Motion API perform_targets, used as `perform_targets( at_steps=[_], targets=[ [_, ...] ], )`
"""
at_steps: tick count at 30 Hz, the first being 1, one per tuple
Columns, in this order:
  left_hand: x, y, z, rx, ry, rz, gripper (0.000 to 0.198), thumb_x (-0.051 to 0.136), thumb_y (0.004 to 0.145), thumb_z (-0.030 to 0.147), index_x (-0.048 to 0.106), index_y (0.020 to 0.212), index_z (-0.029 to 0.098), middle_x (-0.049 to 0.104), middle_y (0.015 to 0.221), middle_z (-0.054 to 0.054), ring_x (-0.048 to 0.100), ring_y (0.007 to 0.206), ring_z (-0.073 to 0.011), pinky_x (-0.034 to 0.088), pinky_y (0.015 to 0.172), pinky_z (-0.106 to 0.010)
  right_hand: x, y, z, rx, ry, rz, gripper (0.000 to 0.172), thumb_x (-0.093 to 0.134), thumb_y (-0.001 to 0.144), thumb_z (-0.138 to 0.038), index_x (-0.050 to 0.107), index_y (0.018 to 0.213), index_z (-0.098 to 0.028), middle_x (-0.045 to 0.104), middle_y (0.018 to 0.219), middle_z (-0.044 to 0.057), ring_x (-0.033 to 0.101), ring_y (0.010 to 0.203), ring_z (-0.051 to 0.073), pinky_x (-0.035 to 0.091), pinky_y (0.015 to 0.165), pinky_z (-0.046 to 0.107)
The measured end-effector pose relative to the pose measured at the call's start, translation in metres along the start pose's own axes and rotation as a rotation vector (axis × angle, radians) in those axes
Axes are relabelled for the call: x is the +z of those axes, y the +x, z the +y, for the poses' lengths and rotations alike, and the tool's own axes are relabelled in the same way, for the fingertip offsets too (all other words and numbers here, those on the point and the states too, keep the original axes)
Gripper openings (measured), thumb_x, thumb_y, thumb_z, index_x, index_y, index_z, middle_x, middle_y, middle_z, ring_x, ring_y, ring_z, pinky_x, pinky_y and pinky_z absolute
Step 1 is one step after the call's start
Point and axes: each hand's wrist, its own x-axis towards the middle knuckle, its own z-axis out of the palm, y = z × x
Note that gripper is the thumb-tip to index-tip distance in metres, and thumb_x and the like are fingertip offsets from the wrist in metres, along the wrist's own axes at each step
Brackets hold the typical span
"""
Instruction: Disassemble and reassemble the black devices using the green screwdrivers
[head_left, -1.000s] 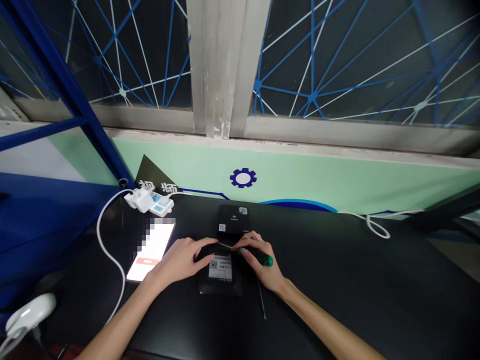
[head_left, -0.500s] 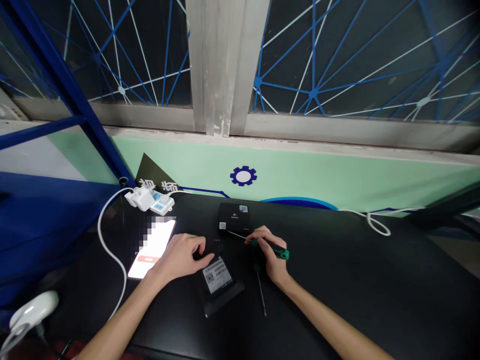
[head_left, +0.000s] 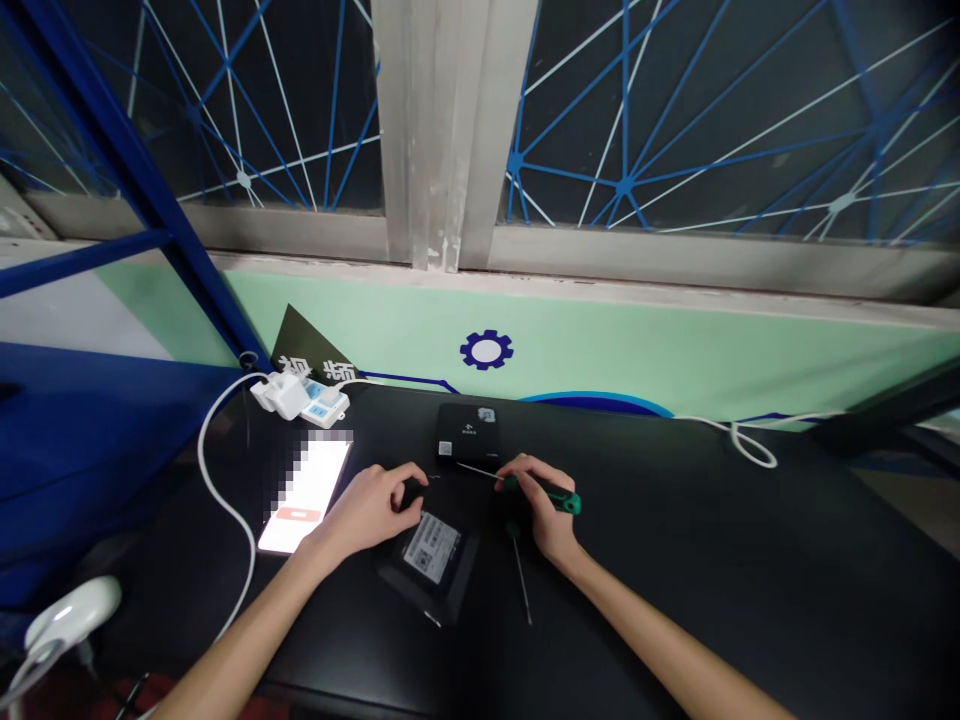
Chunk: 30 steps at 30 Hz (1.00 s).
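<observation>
My right hand (head_left: 546,505) is closed around a screwdriver with a green and black handle (head_left: 564,499). Its thin shaft points left, the tip close to the front edge of a flat black box (head_left: 466,432) with a small logo and stickers. My left hand (head_left: 384,507) has its thumb and fingers curled around the upper corner of another flat black box (head_left: 435,582). That one bears a white printed label and lies at an angle on the table. Between the hands lies a second screwdriver (head_left: 520,575), its dark handle pointing away from me.
A lit phone (head_left: 306,495) lies left of my left hand. Behind it sits a white power strip (head_left: 325,403) with a plugged-in adapter, and a white cable (head_left: 236,515) loops forward. A white rounded device (head_left: 73,612) is at the lower left. Behind the black table (head_left: 690,560) stands a wall.
The labelled black box has turned under my left hand, so its label and lower edge now slant differently. My left hand has shifted slightly. The right hand and its screwdriver have barely moved.
</observation>
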Motion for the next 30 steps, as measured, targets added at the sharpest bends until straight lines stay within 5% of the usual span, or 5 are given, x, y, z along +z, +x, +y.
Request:
perform_targets(
  at_steps=[5, 15, 23, 30],
  targets=[
    [0.002, 0.002, -0.006, -0.065, -0.04, 0.04, 0.017, 0.054, 0.088, 0.03, 0.065, 0.098, 0.023, 0.051, 0.049, 0.011, 0.049, 0.044, -0.0109, 0.037, 0.053, -0.021, -0.002, -0.001, 0.002, 0.047, 0.063, -0.011, 0.04, 0.052, 0.093, -0.043, 0.068, 0.065, -0.019, 0.058, 0.053, 0.002, 0.05, 0.048, 0.017, 0.039, 0.05, 0.03],
    [0.0, 0.002, -0.004, -0.08, 0.01, 0.068, 0.016, 0.049, 0.094, 0.035, 0.062, 0.098, 0.025, 0.056, 0.054, 0.008, 0.058, 0.05, -0.0149, 0.035, 0.055, -0.024, -0.003, 0.004, -0.001, 0.061, 0.069, -0.046, 0.05, 0.051, 0.093, -0.051, 0.064, 0.056, -0.02, 0.051, 0.045, 0.001, 0.046, 0.043, 0.016, 0.036, 0.048, 0.031],
    [-0.001, 0.001, -0.004, -0.062, 0.032, 0.042, 0.018, 0.047, 0.097, 0.037, 0.06, 0.1, 0.025, 0.057, 0.056, 0.007, 0.06, 0.054, -0.016, 0.032, 0.054, -0.024, -0.003, 0.011, -0.018, 0.056, -0.018, -0.179, 0.048, 0.05, 0.095, -0.046, 0.065, 0.059, -0.018, 0.051, 0.047, 0.0, 0.047, 0.042, 0.014, 0.035, 0.046, 0.028],
    [-0.003, 0.0, -0.002, -0.049, 0.041, 0.042, 0.018, 0.046, 0.097, 0.036, 0.059, 0.1, 0.025, 0.056, 0.056, 0.007, 0.058, 0.053, -0.0161, 0.032, 0.055, -0.025, 0.007, 0.039, -0.051, 0.079, -0.215, -0.427, 0.035, 0.051, 0.09, -0.031, 0.06, 0.059, -0.017, 0.044, 0.048, -0.003, 0.04, 0.045, 0.011, 0.031, 0.045, 0.024]
  ],
)
